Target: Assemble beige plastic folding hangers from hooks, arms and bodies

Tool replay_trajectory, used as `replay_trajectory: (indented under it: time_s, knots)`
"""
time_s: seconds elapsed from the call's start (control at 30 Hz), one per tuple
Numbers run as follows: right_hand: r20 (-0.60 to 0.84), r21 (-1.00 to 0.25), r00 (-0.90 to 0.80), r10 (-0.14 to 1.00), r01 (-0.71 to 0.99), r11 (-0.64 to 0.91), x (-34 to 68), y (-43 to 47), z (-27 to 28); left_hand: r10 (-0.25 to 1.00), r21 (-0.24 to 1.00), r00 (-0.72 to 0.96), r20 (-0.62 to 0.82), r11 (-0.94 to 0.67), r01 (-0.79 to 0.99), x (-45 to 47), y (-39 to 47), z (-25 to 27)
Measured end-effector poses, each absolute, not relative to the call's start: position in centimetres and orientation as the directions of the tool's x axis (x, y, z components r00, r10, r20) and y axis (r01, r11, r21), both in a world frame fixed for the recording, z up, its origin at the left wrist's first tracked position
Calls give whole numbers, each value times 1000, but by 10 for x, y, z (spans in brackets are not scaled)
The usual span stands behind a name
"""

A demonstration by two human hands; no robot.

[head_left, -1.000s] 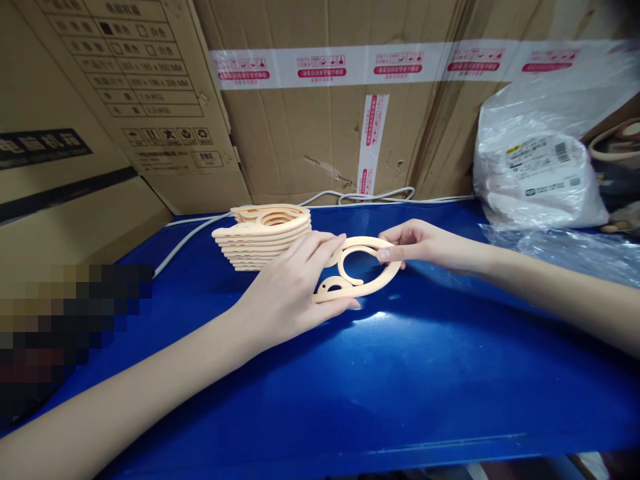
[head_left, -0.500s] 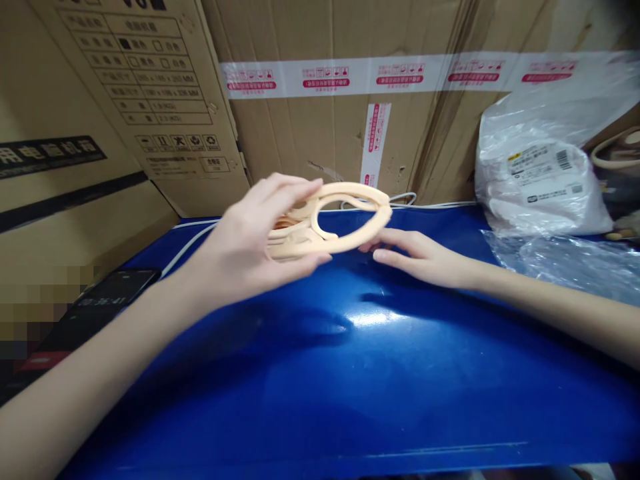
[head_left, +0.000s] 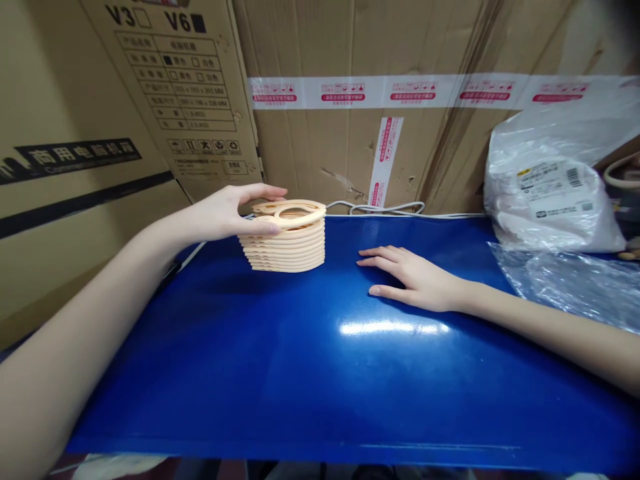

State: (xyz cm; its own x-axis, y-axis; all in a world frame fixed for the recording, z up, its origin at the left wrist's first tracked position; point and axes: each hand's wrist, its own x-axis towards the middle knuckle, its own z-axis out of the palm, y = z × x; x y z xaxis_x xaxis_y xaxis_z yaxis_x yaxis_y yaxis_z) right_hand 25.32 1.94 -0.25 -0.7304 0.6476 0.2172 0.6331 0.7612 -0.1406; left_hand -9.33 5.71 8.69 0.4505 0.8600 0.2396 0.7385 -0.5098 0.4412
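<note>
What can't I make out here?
All in the head view:
Left end of the cream stack: covered by the left hand.
Palm of the right hand: turned down, hidden by its back.
Contents of the white bag: hidden by cloudy plastic.
Items below the blue table: cut off by the bottom edge.
Smallest print on the V6 box: blurred.

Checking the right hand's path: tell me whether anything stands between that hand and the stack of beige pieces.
Nothing visible stands between the right hand and the stack of beige pieces; blue tabletop shows in the gap. The left hand is at the stack's left end, outside that gap.
</note>
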Motion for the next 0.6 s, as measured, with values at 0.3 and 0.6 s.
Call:
replay_trajectory:
  time_s: [0.3,0.6]
  knots:
    - [219,-133,-736,641,628,767,252,18,-2,868,474,454,200,-491,731,-94,58,85]
    - [237,-143,-729,642,627,766,251,17,-2,857,474,471,207,-509,719,-95,58,83]
